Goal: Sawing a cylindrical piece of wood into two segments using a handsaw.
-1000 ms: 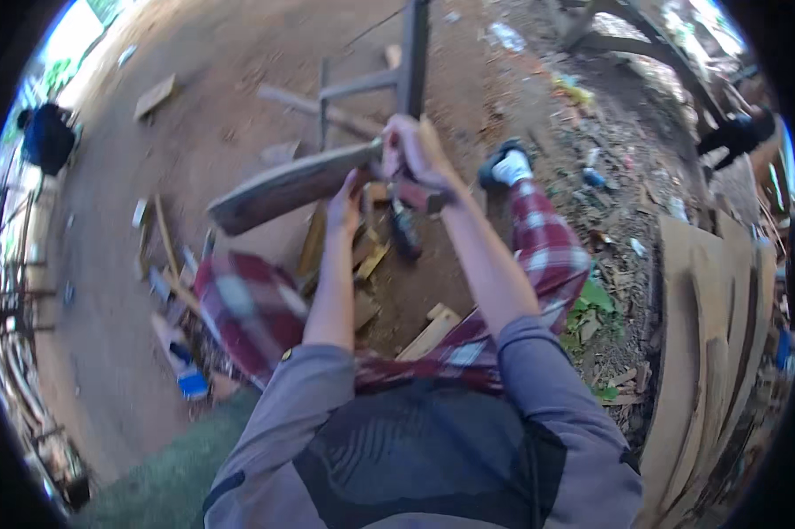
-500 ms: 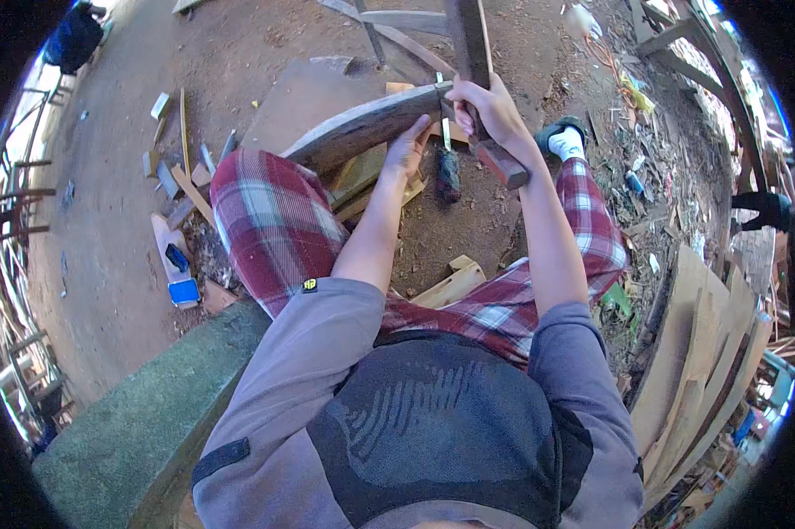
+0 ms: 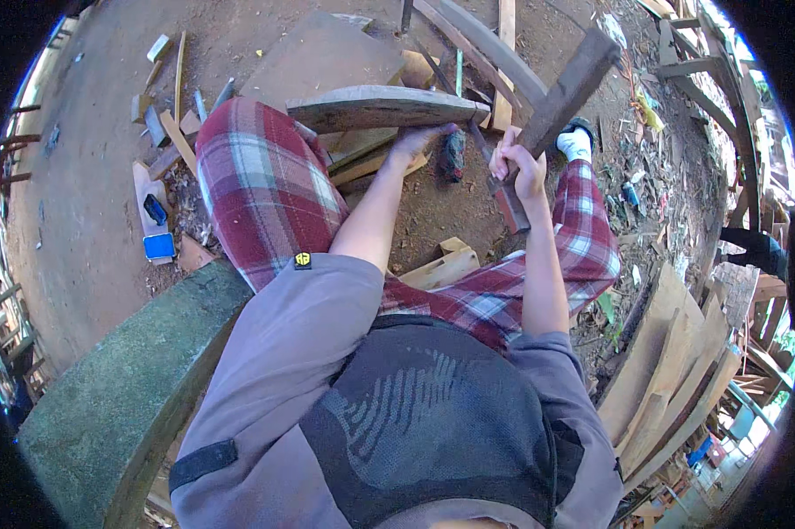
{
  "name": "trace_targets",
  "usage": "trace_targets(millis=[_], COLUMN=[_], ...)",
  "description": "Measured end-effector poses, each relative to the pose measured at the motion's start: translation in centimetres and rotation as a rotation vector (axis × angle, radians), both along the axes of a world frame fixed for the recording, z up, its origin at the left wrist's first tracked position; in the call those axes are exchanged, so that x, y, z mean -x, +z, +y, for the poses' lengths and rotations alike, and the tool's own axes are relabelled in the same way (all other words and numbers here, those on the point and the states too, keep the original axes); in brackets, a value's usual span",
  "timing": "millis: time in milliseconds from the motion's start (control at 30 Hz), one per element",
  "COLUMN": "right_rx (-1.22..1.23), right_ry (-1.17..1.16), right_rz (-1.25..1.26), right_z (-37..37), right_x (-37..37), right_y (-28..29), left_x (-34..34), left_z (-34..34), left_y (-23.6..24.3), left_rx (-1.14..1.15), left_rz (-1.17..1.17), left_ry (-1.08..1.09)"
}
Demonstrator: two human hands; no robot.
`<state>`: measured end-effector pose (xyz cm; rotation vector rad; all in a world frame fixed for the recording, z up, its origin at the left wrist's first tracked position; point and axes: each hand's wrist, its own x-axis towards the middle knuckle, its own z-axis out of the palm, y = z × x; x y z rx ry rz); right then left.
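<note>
In my right hand (image 3: 521, 166) is the near crosspiece of a wooden frame saw (image 3: 574, 84), fingers wrapped round it above its reddish lower end. The thin saw blade (image 3: 484, 141) slants up and left past the right end of a curved wooden board (image 3: 371, 108); whether it is in the wood I cannot tell. My left hand (image 3: 422, 139) is at the board's lower edge, holding it near that end, its fingers partly blurred and in shadow. Beside it is a dark, wrapped handle (image 3: 452, 157) of a long thin tool, partly hidden behind the board.
Wood offcuts (image 3: 172, 132) and a blue-faced device (image 3: 158, 248) lie on the ground left of my knee. A green slab (image 3: 133, 388) is at lower left. Curved planks (image 3: 671, 370) are stacked at right. A flat brown sheet (image 3: 327, 62) lies beyond the board.
The saw's near end has come down and right toward me, its crosspiece now leaning right. The board is more level, and my left hand has shifted to its lower edge.
</note>
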<state>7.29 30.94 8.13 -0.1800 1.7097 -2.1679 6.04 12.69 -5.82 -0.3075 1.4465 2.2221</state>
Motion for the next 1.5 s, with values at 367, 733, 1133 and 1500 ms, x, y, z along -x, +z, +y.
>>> trace_targets(millis=[367,733,1133,1500], right_rx=[0.017,-0.016,0.100,0.108], right_ry=[-0.196,-0.212,-0.226,-0.211], right_rz=[0.005,0.018,-0.021,-0.030], right_z=[5.0,4.3,2.9,1.8], right_x=[-2.5,-3.4,-3.3,-1.2], right_y=[-5.0,-5.6,-5.7,1.7], left_x=[-0.9,-5.6,2.3,-4.6], left_z=[4.5,3.8,-3.8,-3.8], left_y=[-9.6,0.5,8.1,-0.7], left_rx=[-0.085,1.368,1.624,1.947], left_rz=[-0.020,0.227,0.662,1.230], left_ry=[-0.011,-0.792,-0.711,-1.063])
